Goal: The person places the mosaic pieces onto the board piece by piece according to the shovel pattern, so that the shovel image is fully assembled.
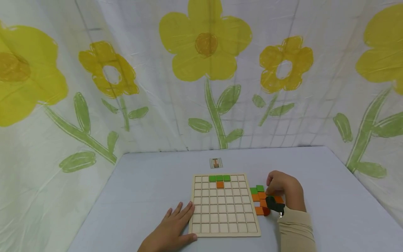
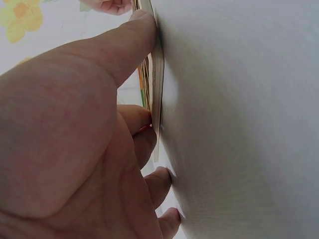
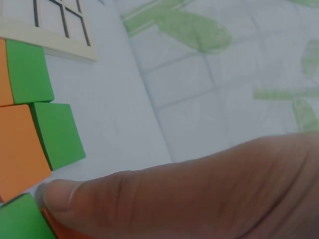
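A wooden grid board (image 1: 214, 201) lies on the table. Three green tiles (image 1: 219, 178) sit side by side in its top row, with one orange tile (image 1: 220, 184) below the middle one. My left hand (image 1: 172, 225) rests at the board's left edge, fingers spread, thumb touching its lower left corner. Beside the board's right edge lies a cluster of loose orange tiles (image 1: 255, 197) and green tiles (image 3: 59, 134). Over this cluster my right hand (image 1: 284, 184) bends down, its thumb (image 3: 94, 201) against an orange tile; whether it pinches one is hidden.
A small picture card (image 1: 216, 163) with an orange-brown figure on a grid lies behind the board. The white table (image 1: 151, 182) reaches back to a curtain (image 1: 151, 115) printed with yellow flowers. A black device (image 1: 274, 204) is on the right wrist.
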Motion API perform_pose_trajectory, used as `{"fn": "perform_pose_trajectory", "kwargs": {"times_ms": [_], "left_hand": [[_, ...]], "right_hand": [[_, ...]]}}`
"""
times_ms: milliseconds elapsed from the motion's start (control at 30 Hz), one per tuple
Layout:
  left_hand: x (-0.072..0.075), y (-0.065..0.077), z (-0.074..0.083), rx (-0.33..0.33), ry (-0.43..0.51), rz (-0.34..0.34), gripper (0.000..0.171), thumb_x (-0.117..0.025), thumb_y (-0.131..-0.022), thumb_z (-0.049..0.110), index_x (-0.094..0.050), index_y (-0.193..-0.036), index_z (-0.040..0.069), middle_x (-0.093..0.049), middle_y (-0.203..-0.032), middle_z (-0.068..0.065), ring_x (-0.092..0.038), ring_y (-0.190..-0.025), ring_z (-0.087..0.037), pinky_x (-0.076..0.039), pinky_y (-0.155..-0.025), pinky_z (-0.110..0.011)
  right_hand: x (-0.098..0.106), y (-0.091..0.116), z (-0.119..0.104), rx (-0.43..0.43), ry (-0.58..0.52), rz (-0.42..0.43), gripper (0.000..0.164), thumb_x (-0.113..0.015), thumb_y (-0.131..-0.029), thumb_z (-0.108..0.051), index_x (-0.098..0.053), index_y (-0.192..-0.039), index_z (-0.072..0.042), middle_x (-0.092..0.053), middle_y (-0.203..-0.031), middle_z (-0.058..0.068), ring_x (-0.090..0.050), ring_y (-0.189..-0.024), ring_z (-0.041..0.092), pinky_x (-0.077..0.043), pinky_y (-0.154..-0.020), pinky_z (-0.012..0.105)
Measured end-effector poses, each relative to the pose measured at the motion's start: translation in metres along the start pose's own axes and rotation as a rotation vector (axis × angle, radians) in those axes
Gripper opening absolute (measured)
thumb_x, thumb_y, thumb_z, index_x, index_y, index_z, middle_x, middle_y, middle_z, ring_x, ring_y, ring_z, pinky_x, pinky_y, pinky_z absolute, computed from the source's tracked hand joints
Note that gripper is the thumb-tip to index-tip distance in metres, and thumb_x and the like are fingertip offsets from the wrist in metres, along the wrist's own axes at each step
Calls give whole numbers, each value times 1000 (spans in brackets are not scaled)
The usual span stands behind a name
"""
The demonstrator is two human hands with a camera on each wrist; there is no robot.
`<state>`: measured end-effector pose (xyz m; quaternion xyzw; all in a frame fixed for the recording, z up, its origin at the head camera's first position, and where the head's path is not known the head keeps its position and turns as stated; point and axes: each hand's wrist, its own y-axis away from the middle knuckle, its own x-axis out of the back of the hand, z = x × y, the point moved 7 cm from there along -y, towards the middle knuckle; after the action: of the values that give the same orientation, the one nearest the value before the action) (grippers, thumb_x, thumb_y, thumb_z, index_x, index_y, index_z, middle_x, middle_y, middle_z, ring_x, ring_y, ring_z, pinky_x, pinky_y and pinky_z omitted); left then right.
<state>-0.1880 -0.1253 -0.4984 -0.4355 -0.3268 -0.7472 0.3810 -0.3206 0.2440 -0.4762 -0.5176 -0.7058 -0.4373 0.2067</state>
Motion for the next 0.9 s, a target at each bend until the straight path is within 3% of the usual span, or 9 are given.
{"fn": "perform_pose_trajectory", "kwargs": {"times_ms": [133,300,900], "left_hand": [[0,0,0,5,5,-4,94,-58,-90,67,-31,-158,9,-26,-164,-6,-19,-148,-42,-18,-111,-68],[0,-1,0,10,9,-5,94,-59,-89,67,-31,-158,9,-26,-164,-6,-19,-148,-42,-18,-111,-68],[0,-1,0,5,5,-6,94,-58,-90,67,-31,-158,9,-26,-164,-6,-19,-148,-42,-18,-111,-69]], "right_hand": [[6,3,1,-63,44,43,25,-83,-77,-9,-60,-83,-1,-58,-76,11,-55,-68,23,-46,-58,31],[7,-1,-5,-82,66,59,20,-81,-79,-6,-62,-83,0,-58,-76,11,-54,-67,23,-45,-57,30],[1,-2,-16,25,91,69,15,-77,-77,0,-63,-79,-5,-56,-76,9,-50,-67,23,-41,-56,32]]}}
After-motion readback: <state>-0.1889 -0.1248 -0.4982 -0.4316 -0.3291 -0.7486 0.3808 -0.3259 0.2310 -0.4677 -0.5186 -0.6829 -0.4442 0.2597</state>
